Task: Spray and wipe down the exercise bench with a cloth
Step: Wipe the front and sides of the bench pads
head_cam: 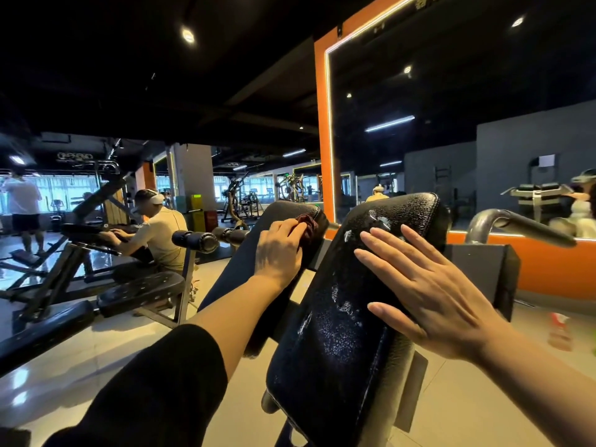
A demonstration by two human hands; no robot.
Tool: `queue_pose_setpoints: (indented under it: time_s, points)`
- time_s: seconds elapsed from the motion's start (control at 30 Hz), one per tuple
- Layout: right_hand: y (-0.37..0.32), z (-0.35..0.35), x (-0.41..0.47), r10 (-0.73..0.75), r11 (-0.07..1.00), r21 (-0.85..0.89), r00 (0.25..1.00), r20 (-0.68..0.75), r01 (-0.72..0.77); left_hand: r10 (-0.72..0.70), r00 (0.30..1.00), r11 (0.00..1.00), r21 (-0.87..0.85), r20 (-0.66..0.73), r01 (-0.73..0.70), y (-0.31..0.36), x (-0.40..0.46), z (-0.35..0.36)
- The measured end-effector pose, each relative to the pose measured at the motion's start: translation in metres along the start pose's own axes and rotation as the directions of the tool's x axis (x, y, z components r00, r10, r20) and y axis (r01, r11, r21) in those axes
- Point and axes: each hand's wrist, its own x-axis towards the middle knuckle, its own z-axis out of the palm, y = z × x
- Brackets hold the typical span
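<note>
Bench: split-pad exercise bench (348, 317), two black pads side by side, both tilted up twd the mirror.
R pad: near pad (335, 343), black vinyl, speckled w/ wet droplets & foamy streaks over most of its face.
L pad: far pad (238, 262), looks dry & matte from here.
Cloth: dark reddish cloth (309, 224), bunched at top end of the far pad, just below its upper edge.
L hand: left hand (280, 246) on the cloth, fingers curled over it & clamped on it, pressing it to the pad; black sleeve pushed up the forearm.
R hand: right hand (429, 285) flat on right edge of the near pad, fingers straight & spread apart, thumb out to the side; grips nothing.
Bottle: spray bottle (560, 330) on the floor at right, red/white, blurred, well apart from both hands.
Handle: metal handle bar (503, 224) sticks up behind the near pad, right side.
Mirror: big orange-framed mirror (451, 124) right behind the bench.
Others: seated person (161, 233) at a machine at left, pale shirt, leaning fwd; another person standing (24, 204) far left by the windows.
Floor: pale glossy tiles (96, 343), light glare on them.
</note>
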Motion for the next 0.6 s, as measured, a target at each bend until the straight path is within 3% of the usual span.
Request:
queue_pose_setpoints:
  time_s: [0.1,0.27,0.6]
  points:
    - [-0.001,0.000,0.000,-0.001,1.000,0.000,1.000,0.002,0.001,0.001,0.999,1.000,-0.004,-0.035,-0.001,-0.006,-0.006,-0.005]
    - [-0.002,0.001,-0.001,0.016,1.000,0.005,1.000,-0.005,-0.016,0.062,0.998,0.998,0.019,0.023,-0.062,-0.016,-0.016,-0.013]
    - [0.001,0.001,0.000,0.033,0.999,0.008,0.999,0.009,-0.033,-0.029,0.997,0.996,0.083,0.073,0.022,0.009,0.007,0.002]
